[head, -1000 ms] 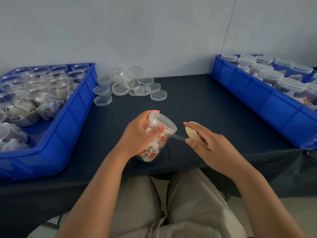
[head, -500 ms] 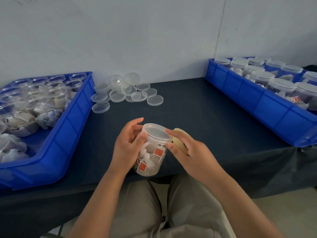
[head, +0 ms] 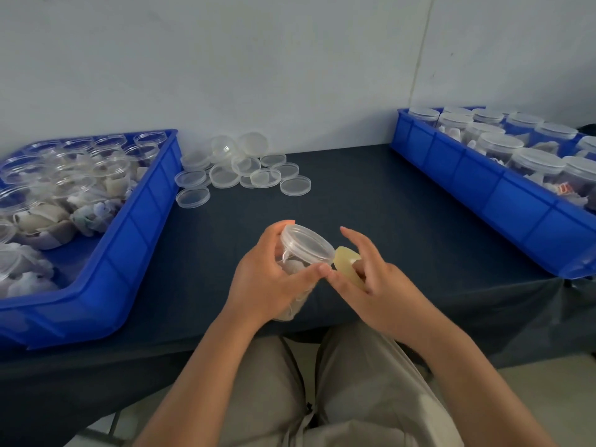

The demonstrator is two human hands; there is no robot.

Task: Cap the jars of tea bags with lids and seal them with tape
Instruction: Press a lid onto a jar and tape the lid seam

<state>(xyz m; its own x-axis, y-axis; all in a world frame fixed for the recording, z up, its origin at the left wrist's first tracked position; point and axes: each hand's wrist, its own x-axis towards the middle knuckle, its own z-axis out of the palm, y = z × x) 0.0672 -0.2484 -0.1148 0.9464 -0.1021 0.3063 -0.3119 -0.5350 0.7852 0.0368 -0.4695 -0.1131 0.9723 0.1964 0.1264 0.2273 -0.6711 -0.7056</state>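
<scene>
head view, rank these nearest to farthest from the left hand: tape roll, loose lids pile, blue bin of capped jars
1. tape roll: just right of the left hand, held in the right hand.
2. loose lids: toward the back of the table, left of centre.
3. blue bin of capped jars: along the table's far right side.

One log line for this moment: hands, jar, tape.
left hand: grips capped jar | right hand: holds tape roll beside lid | tape on jar: cannot tell
</scene>
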